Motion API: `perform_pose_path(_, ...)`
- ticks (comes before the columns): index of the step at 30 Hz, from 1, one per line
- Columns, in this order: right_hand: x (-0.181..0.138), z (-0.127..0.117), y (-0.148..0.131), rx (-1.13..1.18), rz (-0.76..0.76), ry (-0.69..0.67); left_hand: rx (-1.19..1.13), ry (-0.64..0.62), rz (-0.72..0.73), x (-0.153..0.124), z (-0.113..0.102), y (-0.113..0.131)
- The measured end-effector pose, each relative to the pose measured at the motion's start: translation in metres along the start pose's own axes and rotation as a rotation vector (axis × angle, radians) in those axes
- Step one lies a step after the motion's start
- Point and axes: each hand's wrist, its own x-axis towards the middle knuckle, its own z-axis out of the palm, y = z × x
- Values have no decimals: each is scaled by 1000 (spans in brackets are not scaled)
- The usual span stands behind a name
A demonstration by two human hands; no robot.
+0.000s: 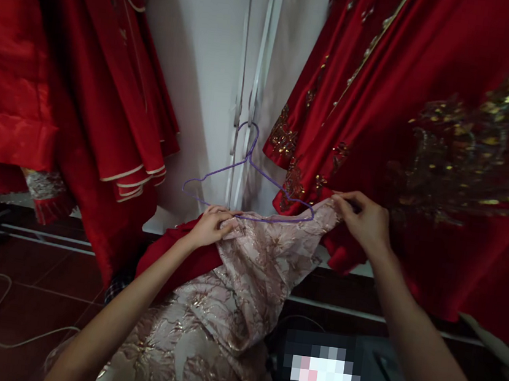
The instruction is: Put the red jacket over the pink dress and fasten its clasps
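Note:
A pale pink garment [228, 292] with a gold leaf pattern hangs down in front of me, with a red piece [167, 254] beside it at the left. My left hand [210, 225] grips the garment's top edge together with the bottom wire of a purple wire hanger [248, 165]. My right hand [365, 219] pinches the garment's upper right corner near the hanger's right end. The hanger's hook points up toward the white wall [206, 55].
Red satin dresses hang on both sides: a plain trimmed one at the left [63, 87] and a gold-embroidered one at the right [427, 144]. A white cord [0, 314] lies on the dark red floor. A blurred patch sits at the lower middle.

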Motion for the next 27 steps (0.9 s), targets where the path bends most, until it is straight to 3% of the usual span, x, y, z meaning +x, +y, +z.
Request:
perform_pose_path(4,1,-7,16,-53,27,31,16,2,-27,0,-4,-4)
perform_pose_path(8,0,-7,14,-41,4,31,9,3,-22,1,-3,-8)
perform_pose_path(17,12,19,-43,49,-138,-1,-214,5,54,17,23,12)
perform_pose_path(22,8,36,-51,70,-82,-3,-298,31,69,16,34,28)
perform_pose_path(25,6,44,-41,48,-80,-22,-319,48,66,8,25,18)
perform_pose_path(27,8,47,-36,33,-78,-8,-290,149,-14,1,14,-3)
